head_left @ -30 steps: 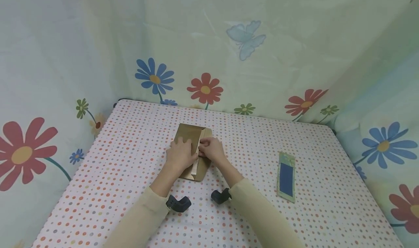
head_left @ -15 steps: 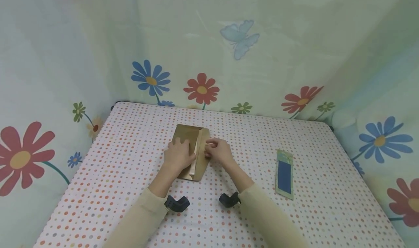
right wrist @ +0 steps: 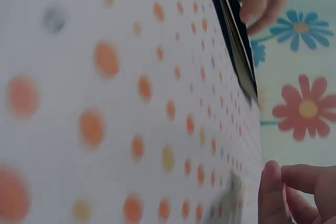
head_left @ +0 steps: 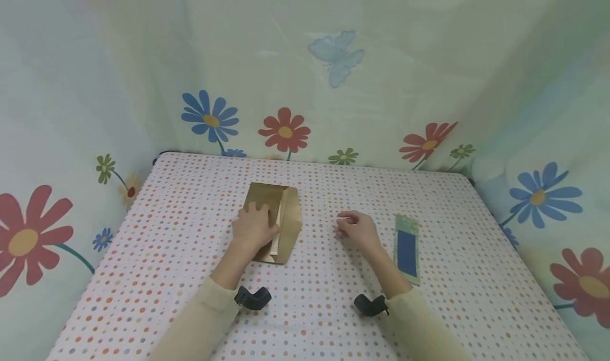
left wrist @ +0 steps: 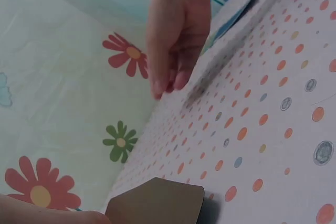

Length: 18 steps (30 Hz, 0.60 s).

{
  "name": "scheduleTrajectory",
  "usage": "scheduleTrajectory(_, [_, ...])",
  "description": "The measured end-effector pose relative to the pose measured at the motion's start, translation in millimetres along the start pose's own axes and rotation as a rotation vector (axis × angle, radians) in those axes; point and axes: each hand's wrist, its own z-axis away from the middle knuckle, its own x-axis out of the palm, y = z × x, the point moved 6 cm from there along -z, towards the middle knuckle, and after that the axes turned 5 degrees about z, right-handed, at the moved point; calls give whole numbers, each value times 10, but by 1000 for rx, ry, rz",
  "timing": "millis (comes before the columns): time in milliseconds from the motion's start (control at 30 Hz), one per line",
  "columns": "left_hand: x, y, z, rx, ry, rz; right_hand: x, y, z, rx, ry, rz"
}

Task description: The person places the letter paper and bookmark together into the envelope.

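A gold-brown envelope (head_left: 289, 223) lies on the table in the head view, its flap folded out to the right. Along the flap's fold runs a narrow white strip (head_left: 275, 243). My left hand (head_left: 252, 226) rests on the envelope's body with fingers spread, hiding part of it. To the right, my right hand (head_left: 358, 229) hangs above the table with loosely curled fingers, and I see nothing in it. Close to this hand lies a flat, narrow green piece with a dark blue panel (head_left: 406, 252). The right wrist view shows the right thumb and fingertips (right wrist: 273, 182) close together.
A white cloth with coloured dots covers the table (head_left: 314, 308). Flower-printed curtains (head_left: 381, 86) stand along its back and sides. Each wrist wears a black camera, the left camera (head_left: 253, 298) and the right camera (head_left: 370, 305).
My right hand has left the envelope's flap and moved right, close to the green and blue piece. The left hand stays on the envelope. The head view has shifted slightly.
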Motion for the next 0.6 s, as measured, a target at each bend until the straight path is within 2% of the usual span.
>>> scheduleTrajectory(167, [1, -5, 3, 3, -3, 2, -309, 340, 45, 46, 32, -62])
scheduleTrajectory(400, [17, -14, 3, 2, -7, 10, -817, 693, 114, 115, 158, -3])
scheduleTrajectory(600, [19, -20, 18, 3, -14, 9, -1158, 981, 190, 167, 224, -72])
